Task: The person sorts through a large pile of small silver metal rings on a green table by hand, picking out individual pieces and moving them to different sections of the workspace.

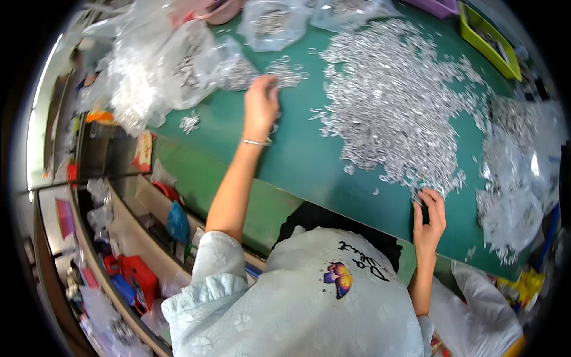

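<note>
A broad heap of small silvery metal pieces (386, 95), thin and curved, spreads over the green tabletop (297, 160). At its near edge is my right hand (430, 219), its thumb and fingertips bent together around small silvery pieces. Farther left my left hand (260, 107) reaches over the table, its fingers curled and pressed together. What those fingers hold, if anything, is too small to make out. Just beyond their tips lies a small pile of silvery ring-like pieces (286, 72). A little cluster of silvery pieces (190, 122) sits to the left.
Clear plastic bags (193, 59) of metal pieces line the table's left and far sides. More filled bags (514, 178) lie at the right. A yellow-green tray (489, 43) and a purple container (437, 6) stand at the far right. Cluttered shelves (125, 238) run along the left.
</note>
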A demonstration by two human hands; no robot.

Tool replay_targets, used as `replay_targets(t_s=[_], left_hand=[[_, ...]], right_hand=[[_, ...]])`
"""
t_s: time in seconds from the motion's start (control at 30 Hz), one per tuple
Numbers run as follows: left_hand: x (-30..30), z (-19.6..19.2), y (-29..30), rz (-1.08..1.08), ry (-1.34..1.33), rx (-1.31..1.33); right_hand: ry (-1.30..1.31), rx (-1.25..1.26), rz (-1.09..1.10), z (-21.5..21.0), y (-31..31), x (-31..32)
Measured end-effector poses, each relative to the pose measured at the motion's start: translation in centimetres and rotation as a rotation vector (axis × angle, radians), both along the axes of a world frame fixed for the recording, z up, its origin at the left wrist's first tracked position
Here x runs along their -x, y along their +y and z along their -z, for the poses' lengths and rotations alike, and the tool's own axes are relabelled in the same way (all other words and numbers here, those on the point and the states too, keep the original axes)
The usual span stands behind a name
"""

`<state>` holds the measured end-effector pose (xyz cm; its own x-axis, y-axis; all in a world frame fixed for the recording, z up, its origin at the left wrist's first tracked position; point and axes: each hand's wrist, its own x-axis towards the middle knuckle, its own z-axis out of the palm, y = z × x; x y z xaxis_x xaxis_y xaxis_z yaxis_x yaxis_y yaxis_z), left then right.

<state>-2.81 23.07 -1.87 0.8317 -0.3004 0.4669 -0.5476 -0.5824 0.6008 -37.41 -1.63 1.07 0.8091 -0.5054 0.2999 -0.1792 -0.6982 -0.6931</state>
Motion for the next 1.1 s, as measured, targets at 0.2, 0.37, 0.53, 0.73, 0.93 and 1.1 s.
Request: replay_targets(t_s=[0.2, 0.37, 0.53, 0.73, 0.93, 1.1], left_hand=[[3.6, -0.7, 0.4, -0.017, -0.111, -0.056], [2.9, -1.4, -0.1, -0.043, 0.001, -0.08], [0.6, -0.4, 0.3, -0.137, -0.112, -0.327], [-0.5, -0.4, -0.4, -0.198, 0.024, -0.287], [-1.6, -0.3, -0.4, -0.204, 0.187, 0.067], [0.9, -3.0, 4.1, -0.159, 0.304, 0.387]], right_hand=[[0.034, -0.02, 0.135, -0.5, -0.5, 1.5], [0.021, 0.036, 0.158, 0.1, -0.2, 2.1], [0.002, 0.064, 0.126, 0.6, -0.1, 1.5], [-0.006, 0.069, 0.133, 1.0, -0.4, 1.6], [-0.011, 0.075, 0.122, 0.6, -0.2, 1.4], [0.003, 0.068, 0.152, 1.4, -0.3, 2.2]])
